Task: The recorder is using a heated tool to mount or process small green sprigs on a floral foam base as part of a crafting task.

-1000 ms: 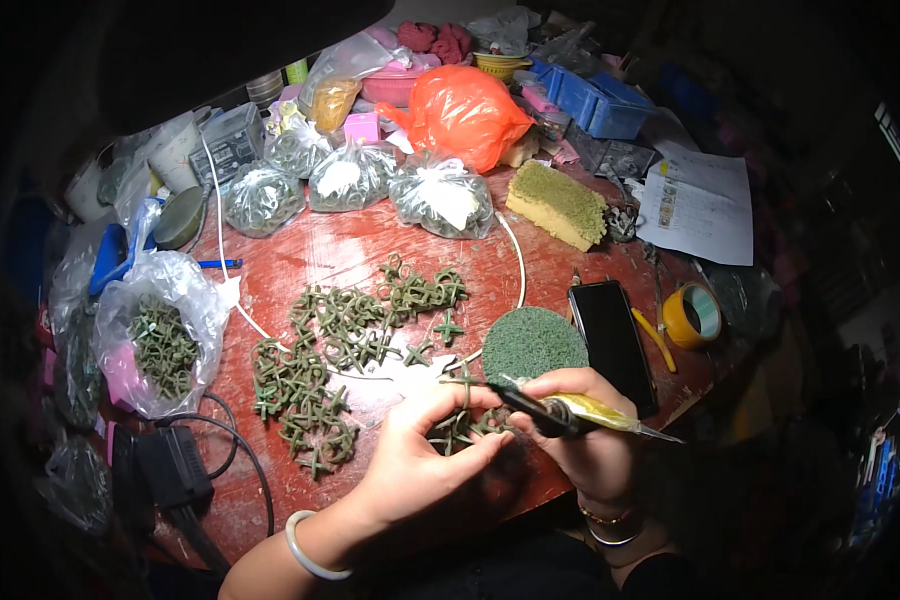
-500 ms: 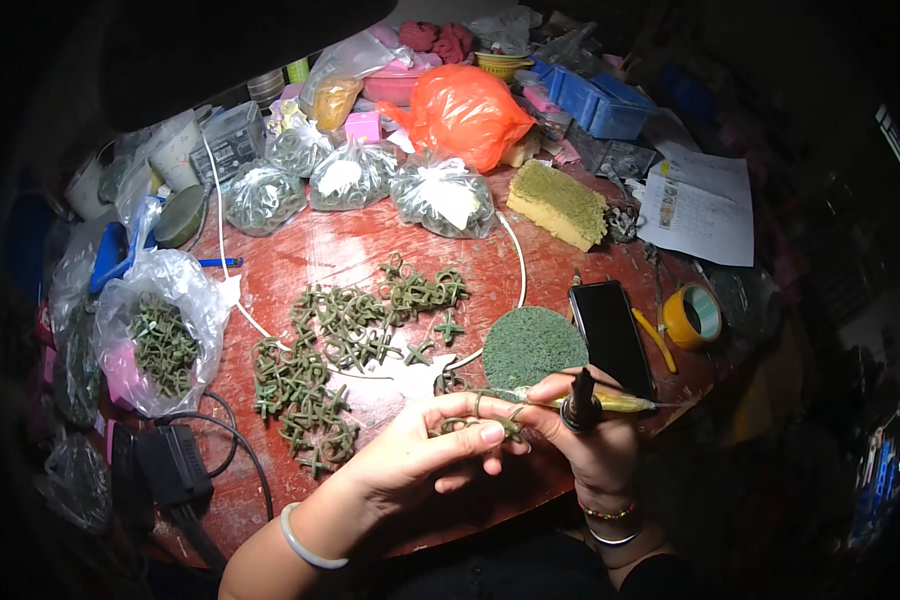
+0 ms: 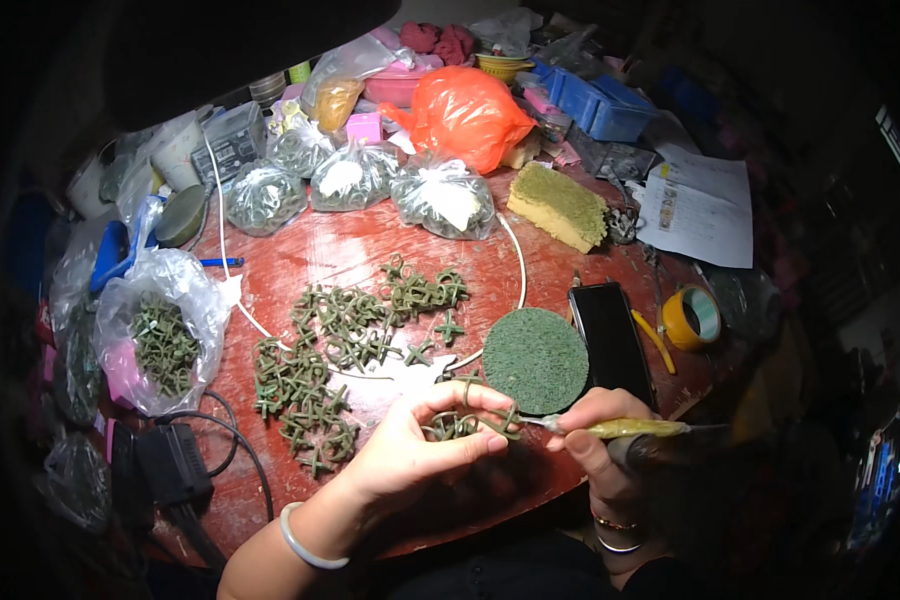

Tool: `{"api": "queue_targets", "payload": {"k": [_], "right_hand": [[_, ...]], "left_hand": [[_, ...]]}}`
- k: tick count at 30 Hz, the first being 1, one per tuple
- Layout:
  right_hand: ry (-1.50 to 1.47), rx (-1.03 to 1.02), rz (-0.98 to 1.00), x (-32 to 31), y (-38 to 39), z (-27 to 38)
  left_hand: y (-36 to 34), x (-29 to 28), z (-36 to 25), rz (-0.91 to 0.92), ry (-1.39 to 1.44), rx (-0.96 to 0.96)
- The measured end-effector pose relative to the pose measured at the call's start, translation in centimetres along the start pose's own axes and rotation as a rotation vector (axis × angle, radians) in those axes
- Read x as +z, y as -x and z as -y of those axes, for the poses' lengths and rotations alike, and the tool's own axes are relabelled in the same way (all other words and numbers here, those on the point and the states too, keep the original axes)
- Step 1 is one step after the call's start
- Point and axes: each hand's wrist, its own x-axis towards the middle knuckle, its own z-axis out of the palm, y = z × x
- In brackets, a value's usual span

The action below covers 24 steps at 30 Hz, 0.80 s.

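My left hand (image 3: 410, 445) is pinched on a small dark-green ring-shaped piece (image 3: 512, 425), with more such pieces against its fingers and palm. In my right hand (image 3: 610, 460) is a thin tool with a yellow-green handle (image 3: 638, 428), its metal tip pointing left and reaching the held piece. A dark, thick-handled pen-like tool (image 3: 642, 452) also lies in that hand, partly hidden and blurred. Just beyond the hands sits a round green textured pad (image 3: 535, 360). A loose heap of green ring and cross-shaped pieces (image 3: 310, 400) spreads on the red table (image 3: 280, 260), left of the pad.
A phone (image 3: 612, 335), yellow tape roll (image 3: 691, 317) and printed sheet (image 3: 698, 210) lie at right. An open plastic bag of green pieces (image 3: 165, 340) stands at left beside a black adapter (image 3: 173, 465). Knotted bags (image 3: 355, 178), a sponge block (image 3: 558, 205) and an orange bag (image 3: 470, 115) line the back.
My right hand has turned, so the dark tool that stood upright now points off to the right. The yellow-handled tool has shifted right, its tip now at the green piece.
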Motion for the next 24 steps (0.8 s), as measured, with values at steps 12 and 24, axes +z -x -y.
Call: {"api": "queue_targets", "payload": {"k": [12, 24], "right_hand": [[-0.184, 0.192, -0.092, 0.7, 0.7, -0.1], [-0.142, 0.166, -0.113, 0.7, 0.7, -0.7]], "left_hand": [[-0.5, -0.1, 0.9, -0.058, -0.277, 0.282], [-0.5, 0.0, 1.0, -0.107, -0.450, 0.383]]}}
